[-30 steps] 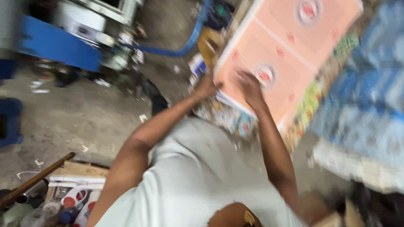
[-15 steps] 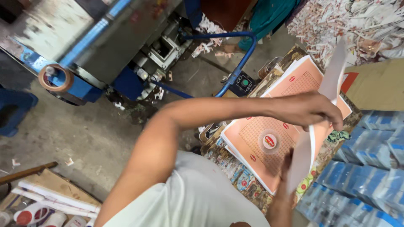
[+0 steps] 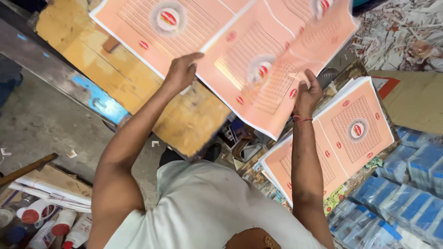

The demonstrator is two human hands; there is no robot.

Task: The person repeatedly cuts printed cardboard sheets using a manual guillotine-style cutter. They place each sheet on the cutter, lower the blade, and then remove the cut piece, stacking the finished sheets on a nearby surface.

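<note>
Blurred, edge-cropped peach printed sheets (image 3: pixel 240 55) are pinched by left hand (image 3: pixel 181 71) and right hand (image 3: pixel 307 94) above a worn yellow tabletop (image 3: pixel 138 87); concrete floor (image 3: pixel 41 124) below.

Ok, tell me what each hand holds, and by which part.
Both hold one large peach printed sheet by its near edge: the left hand toward its left side, the right hand toward its right, above the stack.
</note>
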